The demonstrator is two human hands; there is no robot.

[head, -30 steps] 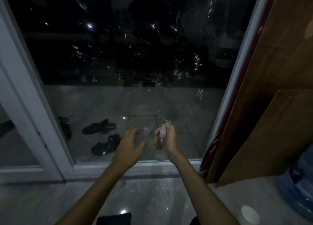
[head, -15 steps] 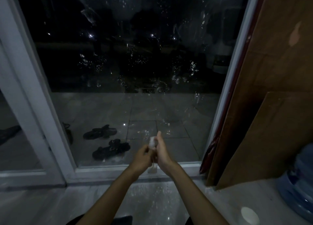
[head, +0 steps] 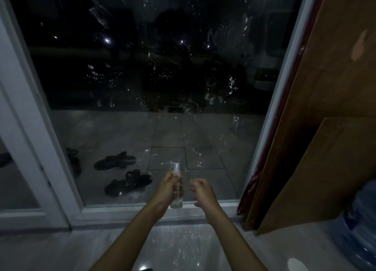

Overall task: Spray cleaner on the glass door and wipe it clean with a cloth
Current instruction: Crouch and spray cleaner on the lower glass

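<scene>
A small clear spray bottle (head: 176, 197) stands upright in my left hand (head: 167, 186), low in front of the glass door (head: 154, 71). Its white nozzle (head: 175, 167) points at the pane. My right hand (head: 201, 191) hovers just right of the bottle, apart from it, fingers loosely curled and holding nothing. Droplets and streaks cover the dark glass. The door's white frame (head: 142, 208) runs along the bottom, just beyond my hands. No cloth is in view.
Brown boards (head: 317, 148) lean against the right side of the door frame. A blue water jug (head: 358, 232) stands at the lower right. Dark sandals (head: 126, 182) lie outside on the tiles behind the glass. The pale floor (head: 179, 248) below my arms is speckled with drops.
The bottle has passed from my right hand to my left. My right hand has let go and moved a little to the right.
</scene>
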